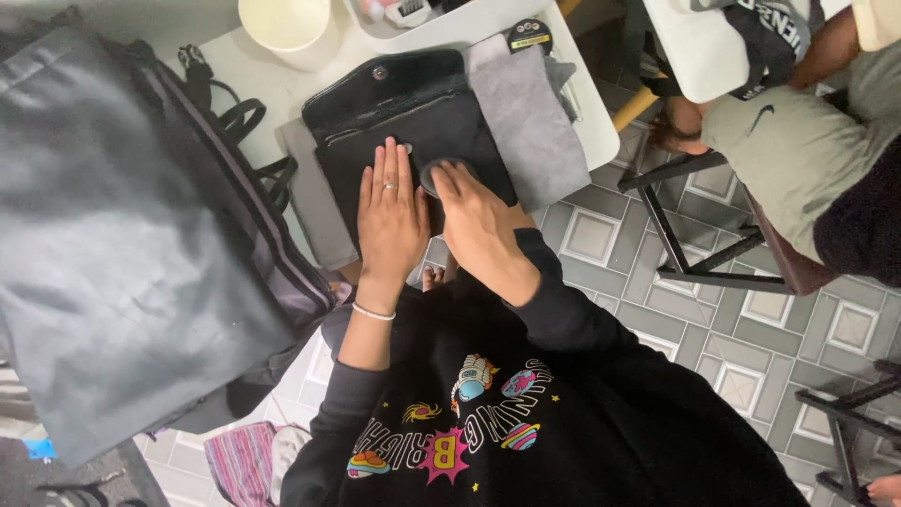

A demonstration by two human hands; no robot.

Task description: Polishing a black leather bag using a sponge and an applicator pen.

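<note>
Black leather flap purse (413, 122) lies flat on the white surface (272, 80), flap thrown open toward 12 o'clock with its round snap stud showing, body toward the person. Left hand (389, 221) lies palm-down on the purse body, fingers straight and together, pinning it; grips nothing. Right hand (479, 225) sits just beside it at 3 o'clock, fingers curled down onto a small round dark pad (441, 176) pressed on the purse front; whether they pinch the pad or only press it, cannot tell.

Judged progress: mid-way. Flap open and body held down, pad in contact on the lower front panel; the flap and the upper body show no sign of being worked yet.

Grey cloth (530, 122) lies under and at 3 o'clock of the purse. White cup (286, 23) at 11 o'clock. Large grey tote bag (131, 235) at 9 o'clock. Another person's leg (798, 150) at 2 o'clock, well apart.
</note>
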